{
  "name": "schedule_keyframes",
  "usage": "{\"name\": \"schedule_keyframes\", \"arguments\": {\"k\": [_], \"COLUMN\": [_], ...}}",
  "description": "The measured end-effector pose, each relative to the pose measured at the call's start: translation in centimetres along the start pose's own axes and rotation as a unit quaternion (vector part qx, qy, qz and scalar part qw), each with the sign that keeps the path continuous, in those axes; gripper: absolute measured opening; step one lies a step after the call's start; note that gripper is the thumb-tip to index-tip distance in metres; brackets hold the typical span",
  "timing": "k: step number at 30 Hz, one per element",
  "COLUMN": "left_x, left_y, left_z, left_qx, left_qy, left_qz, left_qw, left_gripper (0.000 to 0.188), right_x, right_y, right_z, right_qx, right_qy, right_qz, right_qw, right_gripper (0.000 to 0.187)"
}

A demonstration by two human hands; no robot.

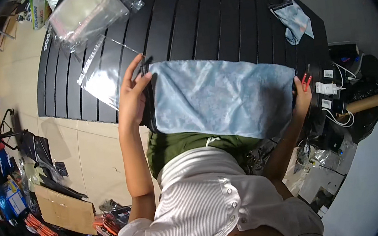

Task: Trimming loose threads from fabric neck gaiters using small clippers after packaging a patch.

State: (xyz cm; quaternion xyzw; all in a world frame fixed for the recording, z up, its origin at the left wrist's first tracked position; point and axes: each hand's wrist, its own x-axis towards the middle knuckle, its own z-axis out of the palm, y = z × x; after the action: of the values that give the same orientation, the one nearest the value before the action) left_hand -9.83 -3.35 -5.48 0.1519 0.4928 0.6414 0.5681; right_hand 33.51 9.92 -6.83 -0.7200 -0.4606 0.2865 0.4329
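A pale blue mottled cloth with a black band along its left end is stretched flat at the near edge of the black slatted table, partly over my lap. At that banded end, my left hand grips the edge, thumb on top and forefinger raised apart. My right hand pinches the cloth's right end; some of its fingers are hidden underneath. Just beyond the right hand lies a small red-handled tool. A clear plastic bag lies beside the left hand.
Stacked clear packets sit at the table's far left. A smaller blue cloth with a black edge lies far right. White chargers and cables line the right edge. Cardboard and bundled goods cover the floor at left.
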Motion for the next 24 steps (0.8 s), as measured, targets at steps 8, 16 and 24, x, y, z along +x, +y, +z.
{"name": "schedule_keyframes", "arguments": {"k": [8, 16, 24], "left_x": [-0.7, -3.5, -4.4], "left_y": [1.1, 3.9, -0.4], "left_z": [1.6, 2.9, 5.5], "left_qx": [0.032, 0.033, -0.094], "left_qy": [-0.009, -0.104, -0.063], "left_qz": [0.051, 0.147, 0.015], "left_qw": [0.998, 0.983, 0.993], "left_gripper": [0.066, 0.09, 0.075], "right_x": [1.1, 2.3, -3.0], "right_y": [-1.7, -6.0, -5.2], "right_z": [1.0, -5.0, -2.2], "right_qx": [0.032, 0.211, 0.194], "right_qy": [-0.035, 0.034, 0.043], "right_qz": [-0.085, -0.125, -0.121], "right_qw": [0.995, 0.969, 0.973], "right_gripper": [0.018, 0.011, 0.041]}}
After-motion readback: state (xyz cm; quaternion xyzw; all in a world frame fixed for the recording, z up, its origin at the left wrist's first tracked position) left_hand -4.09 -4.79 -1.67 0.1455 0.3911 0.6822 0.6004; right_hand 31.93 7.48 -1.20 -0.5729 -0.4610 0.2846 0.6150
